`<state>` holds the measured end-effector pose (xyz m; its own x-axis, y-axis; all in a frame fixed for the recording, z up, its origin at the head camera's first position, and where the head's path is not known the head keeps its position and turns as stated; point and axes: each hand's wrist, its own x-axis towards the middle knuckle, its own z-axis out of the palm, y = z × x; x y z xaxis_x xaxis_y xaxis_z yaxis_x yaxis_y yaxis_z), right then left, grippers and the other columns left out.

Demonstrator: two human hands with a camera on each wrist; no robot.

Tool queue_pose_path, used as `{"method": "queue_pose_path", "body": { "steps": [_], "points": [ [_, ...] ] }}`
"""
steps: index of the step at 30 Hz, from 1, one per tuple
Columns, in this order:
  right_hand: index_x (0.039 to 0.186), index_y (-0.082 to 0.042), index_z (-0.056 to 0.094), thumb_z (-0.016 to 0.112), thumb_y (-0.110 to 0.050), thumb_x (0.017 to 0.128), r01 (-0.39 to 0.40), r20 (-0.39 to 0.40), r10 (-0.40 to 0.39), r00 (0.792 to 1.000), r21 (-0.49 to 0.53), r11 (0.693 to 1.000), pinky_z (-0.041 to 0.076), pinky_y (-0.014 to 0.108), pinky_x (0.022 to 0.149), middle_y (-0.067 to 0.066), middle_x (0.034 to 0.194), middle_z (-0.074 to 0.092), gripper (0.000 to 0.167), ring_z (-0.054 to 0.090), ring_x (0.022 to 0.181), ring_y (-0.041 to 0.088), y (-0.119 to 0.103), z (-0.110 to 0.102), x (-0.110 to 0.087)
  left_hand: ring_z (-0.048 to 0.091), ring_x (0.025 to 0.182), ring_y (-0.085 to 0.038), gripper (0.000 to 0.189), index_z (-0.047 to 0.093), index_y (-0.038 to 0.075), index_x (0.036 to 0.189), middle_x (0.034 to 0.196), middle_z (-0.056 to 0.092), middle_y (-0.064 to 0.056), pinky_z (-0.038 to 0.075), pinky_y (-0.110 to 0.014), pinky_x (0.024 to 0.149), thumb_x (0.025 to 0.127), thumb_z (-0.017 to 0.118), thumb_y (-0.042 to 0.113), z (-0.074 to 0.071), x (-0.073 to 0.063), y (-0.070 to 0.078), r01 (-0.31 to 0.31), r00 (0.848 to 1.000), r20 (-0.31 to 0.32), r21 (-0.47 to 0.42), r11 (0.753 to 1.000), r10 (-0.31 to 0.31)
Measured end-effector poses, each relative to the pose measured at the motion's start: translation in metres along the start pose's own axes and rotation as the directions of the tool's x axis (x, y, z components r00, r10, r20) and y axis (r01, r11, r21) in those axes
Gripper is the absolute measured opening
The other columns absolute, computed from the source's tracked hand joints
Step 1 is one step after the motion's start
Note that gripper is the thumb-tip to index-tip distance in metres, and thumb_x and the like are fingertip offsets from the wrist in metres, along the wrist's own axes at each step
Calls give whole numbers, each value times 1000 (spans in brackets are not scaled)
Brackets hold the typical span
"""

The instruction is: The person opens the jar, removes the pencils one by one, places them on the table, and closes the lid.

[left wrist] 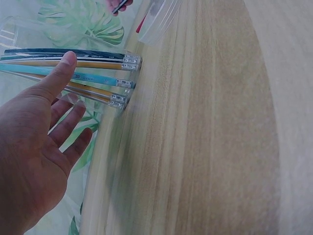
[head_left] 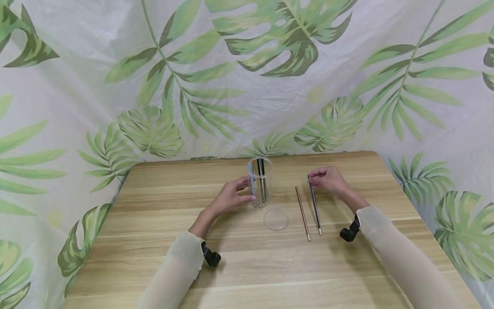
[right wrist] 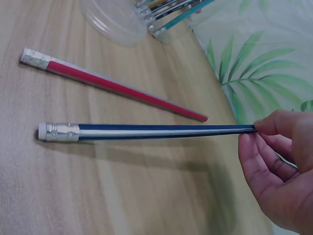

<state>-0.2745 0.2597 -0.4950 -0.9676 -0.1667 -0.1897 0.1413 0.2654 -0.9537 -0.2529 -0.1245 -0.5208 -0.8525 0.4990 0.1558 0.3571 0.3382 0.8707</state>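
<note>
A clear plastic cylinder container [head_left: 271, 189] stands upright near the back edge, with several pencils inside, eraser ends down. One of them is a light blue pencil [left wrist: 93, 77]. My left hand [head_left: 228, 198] holds the container from its left side, thumb across the front and fingertips around the back. My right hand [head_left: 328, 178] pinches the far end of a dark blue and silver striped pencil [right wrist: 156, 131] between thumb and fingers. That pencil slants, its white eraser end [right wrist: 43, 131] low at the tabletop. Beside it lies a red and silver striped pencil [right wrist: 122, 89].
A round clear lid [head_left: 275, 219] lies flat in front of the container, left of the red pencil. The wooden table [head_left: 247, 274] ends at a leaf-patterned cloth [head_left: 270, 107] hanging behind. Each wrist wears a small black camera.
</note>
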Motion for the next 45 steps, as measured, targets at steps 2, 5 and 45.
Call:
{"method": "queue_pose_path", "body": {
  "steps": [2,5,45],
  "points": [
    [128,20,62,71,3,98,-4,4,5,1000,-12,1000,66,35,88,20,110,77,35,74,81,9,5,0,1,56,140,-40,73,50,-1,155,150,59,-21,47,-51,118,92,84,12,0,0,0,3,1000,1,-4,1000,-3],
    [128,19,63,70,3,99,-20,4,20,1000,-19,1000,66,31,85,23,115,75,34,74,82,8,11,1,3,56,140,-40,73,50,-1,154,150,59,-20,47,-51,118,92,85,11,0,0,0,2,1000,0,-12,1000,-2],
    [115,14,72,75,3,96,-39,-38,32,999,-194,980,66,25,74,22,101,79,23,76,78,12,19,23,5,57,139,-40,73,51,-1,153,150,59,-21,47,-51,119,91,86,14,0,0,-1,20,1000,-10,-22,1000,-20]
  ]
}}
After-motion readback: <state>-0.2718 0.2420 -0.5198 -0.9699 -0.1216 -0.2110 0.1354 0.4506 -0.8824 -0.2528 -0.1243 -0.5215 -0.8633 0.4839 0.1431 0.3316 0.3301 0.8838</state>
